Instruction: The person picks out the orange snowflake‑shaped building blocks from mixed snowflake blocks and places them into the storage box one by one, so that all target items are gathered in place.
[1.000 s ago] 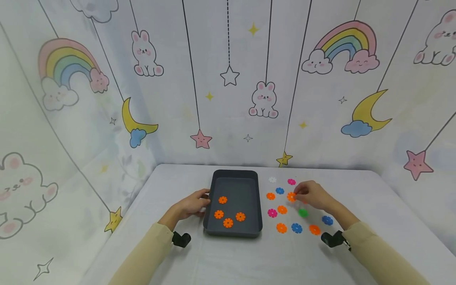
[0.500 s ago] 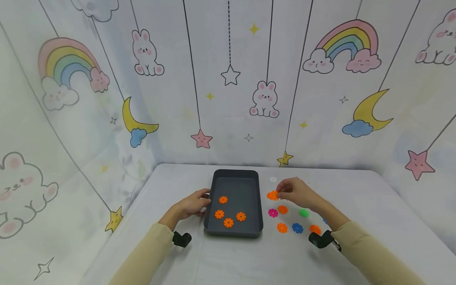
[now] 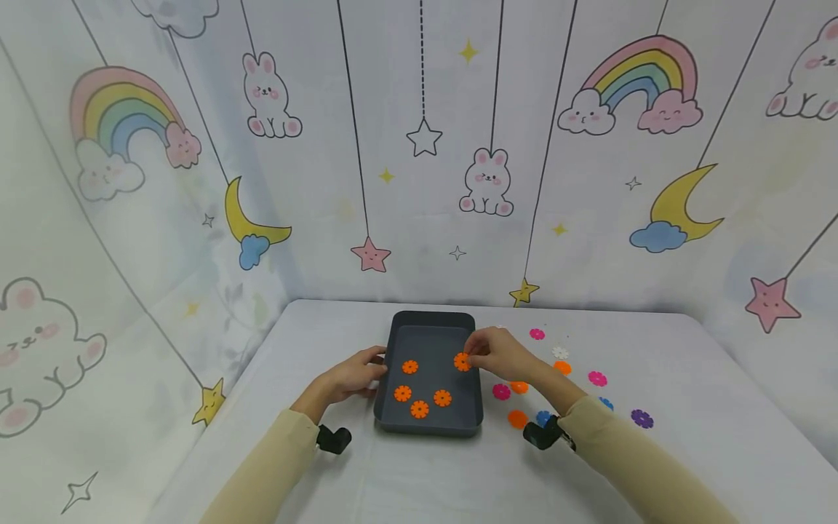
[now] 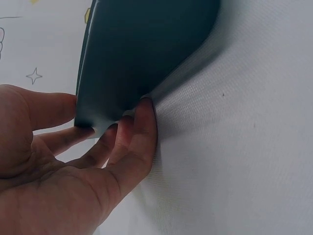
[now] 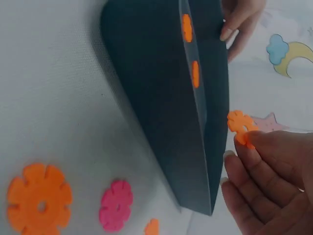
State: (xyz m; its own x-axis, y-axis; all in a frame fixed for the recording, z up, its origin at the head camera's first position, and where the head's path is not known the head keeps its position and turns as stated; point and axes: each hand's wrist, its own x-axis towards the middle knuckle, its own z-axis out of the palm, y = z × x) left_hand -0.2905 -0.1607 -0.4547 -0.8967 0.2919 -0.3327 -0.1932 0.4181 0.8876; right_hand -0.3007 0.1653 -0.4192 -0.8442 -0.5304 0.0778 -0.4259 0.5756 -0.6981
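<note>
One orange disc (image 3: 461,362): at the right hand's fingertips, above the right part of the tray, inside its near wall.
Slip risk: only an edge is pinched, so a twist of the finger would likely flip it, and letting go too far right might catch it on the rim.
Right hand (image 3: 503,354): thumb and index finger together on the disc's edge; other fingers loosely bent, holding nothing.
Tray (image 3: 425,346): below and left of that hand; an uneven push from the other side could probably slide it.
Four orange discs (image 3: 409,367): flat in the tray, left of the right hand and nearer the body.
Left hand (image 3: 351,375): across the tray, gripping its left wall, thumb at the rim, fingers bent against the outside.
Pink disc (image 3: 501,391): on the cloth (image 3: 406,480), just nearer the body than the right hand.
Blue disc (image 3: 544,417): beside the right wrist's black mount (image 3: 542,434), which could nudge it if lowered.
Purple disc (image 3: 642,418): farther right, beyond the sleeve (image 3: 628,458).
</note>
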